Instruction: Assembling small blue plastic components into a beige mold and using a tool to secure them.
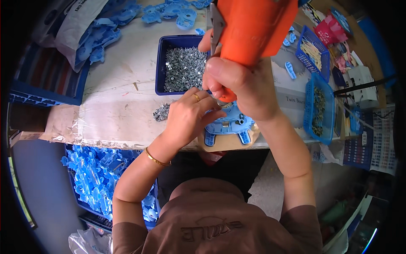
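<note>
An orange power screwdriver [249, 31] is gripped in my right hand [241, 82], its tip pointing down. Under the tip lies a light blue plastic toy shell [226, 127], seated on a tan board [207, 146] at the table's near edge. My left hand [188, 116] reaches in from the left with its fingers bent together beside the tip and the shell's upper part. Whatever those fingers pinch is hidden. Next to that hand sits a small heap of screws [161, 112] on the tabletop.
A dark blue tray [158, 80] of small metal screws stands beyond my left hand. More blue shells [169, 12] lie at the back, and a crate below the table holds many blue parts [95, 178]. On the right are a light blue basket [311, 127] and a purple-blue basket [302, 55].
</note>
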Demonstrator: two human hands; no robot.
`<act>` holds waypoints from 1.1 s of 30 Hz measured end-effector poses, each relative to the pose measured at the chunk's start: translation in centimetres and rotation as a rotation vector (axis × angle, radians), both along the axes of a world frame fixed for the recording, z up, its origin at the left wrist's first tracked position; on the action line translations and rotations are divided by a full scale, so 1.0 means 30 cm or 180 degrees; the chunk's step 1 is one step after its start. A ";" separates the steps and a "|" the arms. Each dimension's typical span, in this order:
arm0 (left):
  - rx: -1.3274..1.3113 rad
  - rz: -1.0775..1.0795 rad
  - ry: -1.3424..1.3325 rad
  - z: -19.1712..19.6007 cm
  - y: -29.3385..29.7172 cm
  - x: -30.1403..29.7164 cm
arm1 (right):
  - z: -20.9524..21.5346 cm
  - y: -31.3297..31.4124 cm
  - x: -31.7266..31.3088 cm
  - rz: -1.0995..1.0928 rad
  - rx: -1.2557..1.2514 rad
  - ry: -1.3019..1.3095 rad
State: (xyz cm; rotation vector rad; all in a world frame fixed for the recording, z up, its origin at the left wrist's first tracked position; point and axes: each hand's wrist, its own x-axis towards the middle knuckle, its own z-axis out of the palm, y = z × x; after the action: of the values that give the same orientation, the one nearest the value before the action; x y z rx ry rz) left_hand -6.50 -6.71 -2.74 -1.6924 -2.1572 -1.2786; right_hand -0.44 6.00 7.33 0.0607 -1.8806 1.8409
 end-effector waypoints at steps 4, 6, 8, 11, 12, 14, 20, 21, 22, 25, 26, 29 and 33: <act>-0.0032 -0.0026 -0.0005 0.000 0.001 0.002 | -0.004 -0.002 0.005 -0.0051 0.0014 0.0017; -0.0139 -0.0081 0.0002 -0.001 -0.001 0.005 | 0.008 0.007 0.014 0.0152 -0.0039 -0.0229; -0.0184 -0.0163 -0.0003 0.002 -0.003 0.003 | -0.008 0.011 0.011 0.0131 0.0007 -0.0141; -0.0280 -0.0283 0.0088 0.003 -0.019 0.006 | -0.014 0.002 0.018 0.0217 -0.0098 -0.0171; -0.0319 -0.0358 0.0183 0.003 -0.020 0.007 | -0.014 0.001 0.023 0.0288 -0.0239 -0.0292; -0.0548 -0.0356 0.0122 0.003 -0.035 0.006 | -0.043 0.002 0.027 0.0250 -0.0182 -0.0299; -0.0731 -0.0150 0.0279 0.008 -0.059 0.020 | -0.127 -0.008 0.053 0.0196 -0.0329 -0.0464; -0.0787 -0.0134 0.0296 0.007 -0.055 0.023 | -0.132 -0.009 0.050 0.0157 -0.0438 -0.0512; -0.0842 -0.0119 0.0313 0.005 -0.053 0.024 | -0.139 -0.008 0.048 0.0161 -0.0444 -0.0515; -0.0954 -0.0109 0.0339 -0.021 -0.052 0.022 | -0.164 -0.007 0.043 0.0224 -0.0464 -0.0515; -0.0957 -0.0110 0.0335 -0.026 -0.050 0.022 | -0.174 -0.011 0.042 0.0185 -0.0441 -0.0369; -0.0953 -0.0088 0.0293 -0.040 -0.052 0.026 | -0.173 -0.012 0.046 0.0163 -0.0433 -0.0341; -0.0884 -0.0081 0.0286 -0.067 -0.051 0.021 | -0.208 -0.028 0.038 -0.0073 -0.0267 -0.0120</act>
State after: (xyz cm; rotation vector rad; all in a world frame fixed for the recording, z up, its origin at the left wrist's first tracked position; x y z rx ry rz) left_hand -5.88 -8.25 -4.75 -1.8409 -2.3551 -0.9217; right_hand 0.71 5.15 1.09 -0.0245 -1.8194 1.9154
